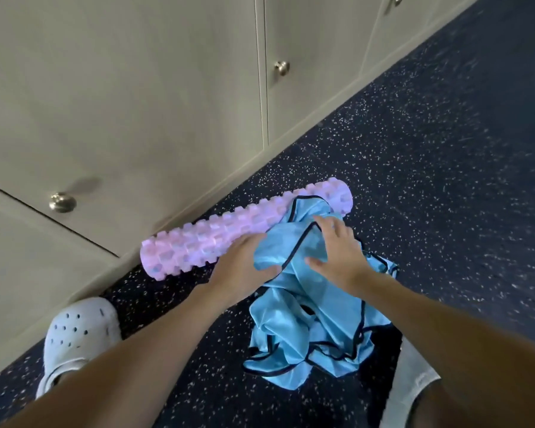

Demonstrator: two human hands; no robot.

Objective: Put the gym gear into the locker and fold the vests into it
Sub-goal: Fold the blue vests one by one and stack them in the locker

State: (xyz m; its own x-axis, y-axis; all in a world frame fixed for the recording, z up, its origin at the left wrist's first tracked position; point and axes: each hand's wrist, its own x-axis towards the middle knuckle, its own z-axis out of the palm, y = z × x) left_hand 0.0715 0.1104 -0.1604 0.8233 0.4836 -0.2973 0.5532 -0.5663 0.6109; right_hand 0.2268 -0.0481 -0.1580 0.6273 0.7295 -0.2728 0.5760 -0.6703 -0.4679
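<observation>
While the left hand (244, 267) pinches a fold of the blue vests (309, 319) and the right hand (337, 248) rests flat-fingered on them, the foam roller (198, 242) lies just beyond on the floor (414, 149), its long axis along the closed lockers (136, 88), nearer the left hand.

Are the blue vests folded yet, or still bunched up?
Bunched up, not folded. The blue vests lie in a crumpled heap on the floor, one end draped over the pink foam roller.
</observation>
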